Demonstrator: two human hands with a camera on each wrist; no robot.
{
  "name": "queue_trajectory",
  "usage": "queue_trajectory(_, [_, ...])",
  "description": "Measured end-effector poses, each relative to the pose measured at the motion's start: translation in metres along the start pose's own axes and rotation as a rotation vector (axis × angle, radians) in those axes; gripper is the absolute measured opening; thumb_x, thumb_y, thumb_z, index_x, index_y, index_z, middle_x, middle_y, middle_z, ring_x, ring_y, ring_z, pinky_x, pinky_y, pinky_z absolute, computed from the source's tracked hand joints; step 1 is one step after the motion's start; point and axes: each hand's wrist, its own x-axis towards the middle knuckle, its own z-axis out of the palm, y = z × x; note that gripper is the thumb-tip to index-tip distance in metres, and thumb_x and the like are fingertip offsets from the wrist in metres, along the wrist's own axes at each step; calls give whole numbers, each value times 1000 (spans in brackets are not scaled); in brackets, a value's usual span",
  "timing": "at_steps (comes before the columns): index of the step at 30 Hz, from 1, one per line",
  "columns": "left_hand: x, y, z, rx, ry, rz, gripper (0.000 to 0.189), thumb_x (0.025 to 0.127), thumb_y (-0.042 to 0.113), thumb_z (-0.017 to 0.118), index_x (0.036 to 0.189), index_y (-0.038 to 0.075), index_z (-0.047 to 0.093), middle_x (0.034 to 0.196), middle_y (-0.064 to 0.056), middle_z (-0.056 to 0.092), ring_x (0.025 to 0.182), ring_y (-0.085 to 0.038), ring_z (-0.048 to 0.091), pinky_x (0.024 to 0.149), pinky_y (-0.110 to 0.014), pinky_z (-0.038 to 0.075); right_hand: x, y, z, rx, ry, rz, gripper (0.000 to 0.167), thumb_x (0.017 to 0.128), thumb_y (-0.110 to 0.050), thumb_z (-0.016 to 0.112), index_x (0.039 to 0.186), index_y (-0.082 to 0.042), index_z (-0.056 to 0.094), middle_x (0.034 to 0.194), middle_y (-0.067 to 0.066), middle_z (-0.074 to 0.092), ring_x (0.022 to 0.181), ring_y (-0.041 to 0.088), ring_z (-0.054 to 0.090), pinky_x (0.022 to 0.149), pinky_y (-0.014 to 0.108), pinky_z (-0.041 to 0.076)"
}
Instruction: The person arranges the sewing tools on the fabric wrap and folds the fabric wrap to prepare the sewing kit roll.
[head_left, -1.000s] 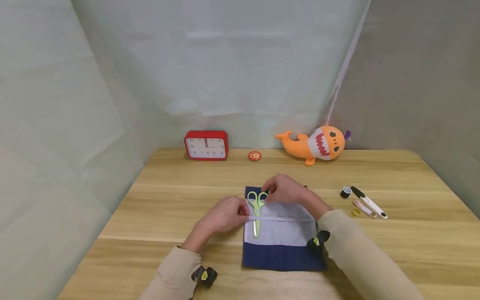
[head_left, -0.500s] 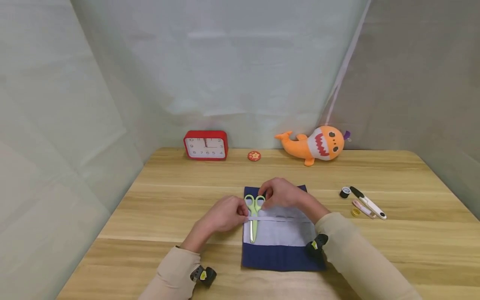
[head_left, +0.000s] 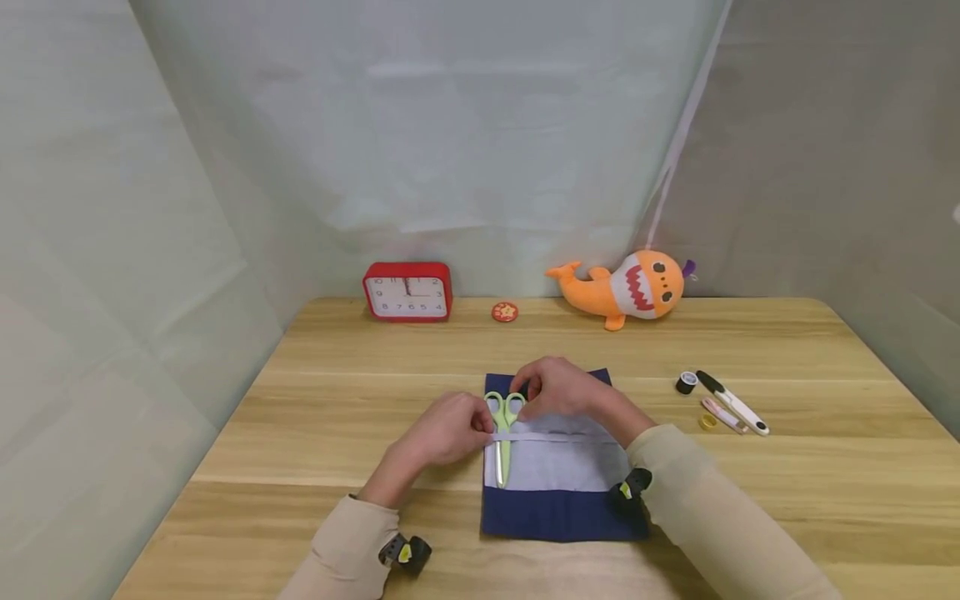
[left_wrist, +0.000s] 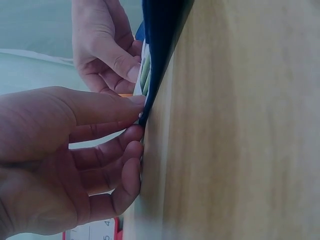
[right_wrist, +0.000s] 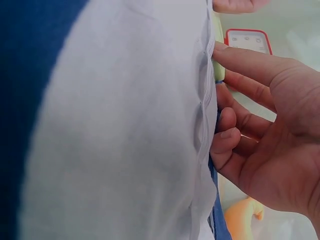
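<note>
- We see the blue fabric organizer (head_left: 558,512) lying flat on the wooden table (head_left: 300,417), its pale grey lining (head_left: 562,467) facing up, with a white elastic strap (head_left: 570,437) running across from 9 to 3 o'clock.
- The green scissors (head_left: 501,433) lie at the organizer's 9 o'clock edge, tucked under the strap, handles toward 12 and blades toward 6.
- Our left hand (head_left: 447,429) has its fingers curled at the left end of the strap; the left wrist view shows thumb and fingertips pinching the organizer's edge (left_wrist: 150,100) there.
- Our right hand (head_left: 558,389) rests at the scissors' handle loops, fingers bent and touching them; we cannot tell whether it truly grips them.
- We judge the main risk to be the blades catching on the lining or strap if pushed at an angle, bunching the cloth.
- If the left pinch slackens, the strap may snap flat and trap the scissors halfway.
- At 3 o'clock, well apart, lie a black thread spool (head_left: 685,382), a thread snipper (head_left: 731,402) and a small yellow bobbin (head_left: 708,421); a red clock (head_left: 407,292), a round badge (head_left: 505,312) and an orange plush shark (head_left: 626,289) sit along 12 o'clock.
</note>
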Motion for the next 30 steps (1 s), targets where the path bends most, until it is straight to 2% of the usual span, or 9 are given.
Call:
queue_trajectory(4, [1,0,1,-6,5,-1,9,89,6,81,84,11,74,75,4,66,71,-10,56,69,-27,47,-1,0,0,6,7,8,36,85,-16,88,119,-13,76,82,2,66,73,16,58,66,29,47])
queue_trajectory(8, [1,2,0,-9,32,-49,11,90,8,79,82,12,73,74,4,64,70,-12,56,67,-28,46,-3,2,-2,17,27,22,39,87,-17,87,123,-13,75,85,2,67,75,16,58,68,29,48])
queue_trajectory(11, [1,7,0,5,72,-88,12,91,10,80,82,13,71,75,4,62,71,-13,55,68,-29,46,-6,3,-7,32,72,14,35,90,-17,83,124,-12,75,89,2,69,77,17,59,69,30,49])
queue_trajectory(14, [1,15,1,34,107,-68,12,90,12,82,85,12,71,79,2,63,73,-14,55,69,-30,47,-11,7,-15,37,139,-10,28,94,-17,79,121,-10,76,91,4,71,77,17,60,68,30,50])
queue_trajectory(17, [1,22,3,56,121,-21,10,89,12,84,88,10,73,83,-2,65,77,-15,56,71,-30,48,-18,13,-24,45,210,-4,23,97,-17,76,118,-7,77,92,5,71,79,18,60,68,32,50])
queue_trajectory(20, [2,26,7,68,111,13,9,89,12,84,91,9,76,86,-4,65,79,-15,55,72,-30,48,-28,22,-33,45,269,43,19,98,-17,74,115,-7,77,94,6,70,83,21,59,71,33,50])
queue_trajectory(23, [4,28,11,73,84,16,8,90,13,84,94,9,78,86,-3,63,79,-16,54,72,-30,47,-41,33,-42,37,325,92,18,99,-18,73,113,-7,77,98,7,71,89,23,59,75,33,50])
queue_trajectory(30, [7,32,19,97,56,27,7,90,15,83,94,11,78,86,-1,61,78,-15,53,71,-29,46,-87,54,-75,23,453,229,28,102,-24,70,123,-6,73,115,14,71,100,29,62,79,33,51])
